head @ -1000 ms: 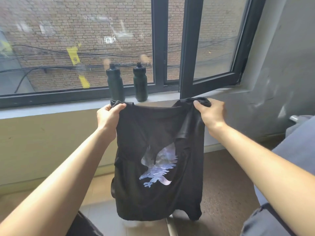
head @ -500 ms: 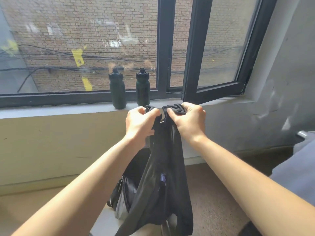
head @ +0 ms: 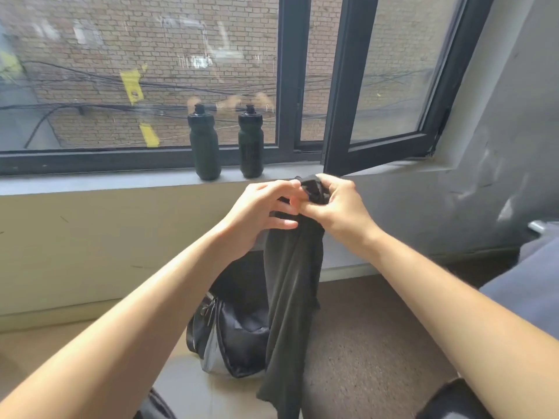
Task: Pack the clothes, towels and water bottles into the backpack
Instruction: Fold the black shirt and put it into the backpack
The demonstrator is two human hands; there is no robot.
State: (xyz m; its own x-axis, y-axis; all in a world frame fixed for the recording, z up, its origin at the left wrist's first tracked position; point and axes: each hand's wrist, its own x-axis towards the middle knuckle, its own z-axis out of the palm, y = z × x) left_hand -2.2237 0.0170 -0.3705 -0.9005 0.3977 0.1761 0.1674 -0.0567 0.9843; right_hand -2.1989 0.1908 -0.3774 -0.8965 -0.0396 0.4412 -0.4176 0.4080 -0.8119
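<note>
- Two water bottles (head: 203, 143) stand untouched on the sill (head: 90, 182).
- Left hand (head: 257, 213) pinches the shirt (head: 293, 282), which is no longer spread wide but folded narrow, hanging above the backpack (head: 239, 334).
- Right hand (head: 338, 207) grips its gathered top; packing seems near.

black t-shirt (head: 292, 282) gathered at top, hanging narrow down centre. black backpack (head: 239, 334) open on floor, 6 o'clock, partly behind shirt. left water bottle (head: 204, 146), right water bottle (head: 250, 145): dark green, upright, 11 o'clock.

Left bottle (head: 204, 146) beside right bottle (head: 250, 146) on windowsill (head: 90, 182); shirt (head: 293, 282) hangs before backpack (head: 239, 328).
</note>
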